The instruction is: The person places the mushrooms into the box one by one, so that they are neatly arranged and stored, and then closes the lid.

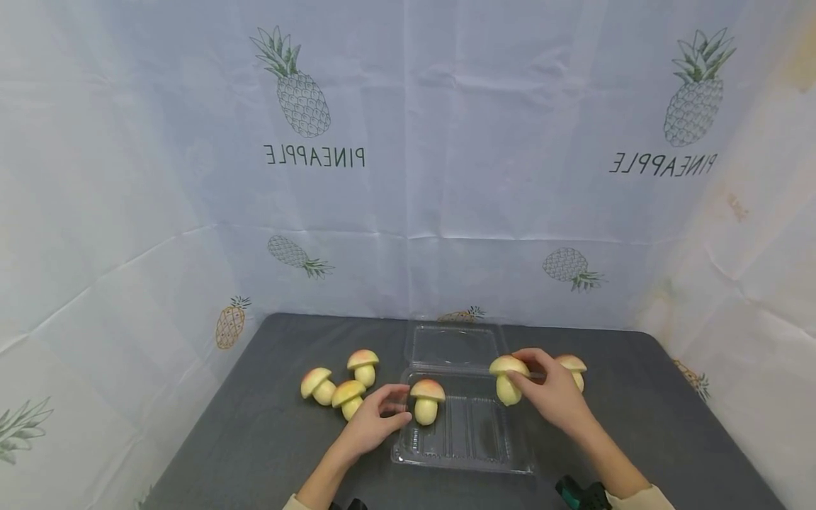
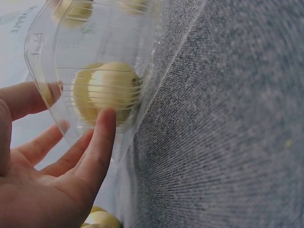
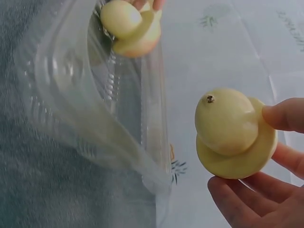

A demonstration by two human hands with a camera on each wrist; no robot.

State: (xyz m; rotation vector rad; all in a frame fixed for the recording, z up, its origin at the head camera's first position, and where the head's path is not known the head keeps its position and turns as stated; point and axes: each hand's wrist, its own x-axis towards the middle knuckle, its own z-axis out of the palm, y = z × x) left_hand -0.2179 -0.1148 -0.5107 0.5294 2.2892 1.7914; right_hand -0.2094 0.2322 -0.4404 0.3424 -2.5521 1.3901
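My right hand (image 1: 553, 388) pinches a toy mushroom (image 3: 227, 126) by its cap between thumb and fingers, raised over the right side of a clear plastic container (image 1: 468, 464). The mushroom has a reddish-yellow cap and a pale yellow stem with a dark spot at the end. Inside the container, at its left, sits another mushroom (image 1: 427, 402). My left hand (image 1: 376, 419) is beside that one, fingers spread and loosely bent around the container's left wall; in the left wrist view one fingertip (image 2: 107, 116) overlaps the mushroom through the clear plastic.
Left of the container are several more mushrooms (image 1: 363, 367) on the dark table (image 1: 268, 446). One mushroom (image 1: 573, 368) lies behind my right hand. The container's open lid (image 1: 454, 345) extends toward the back. White cloth (image 1: 484, 191) with pineapple prints surrounds the table.
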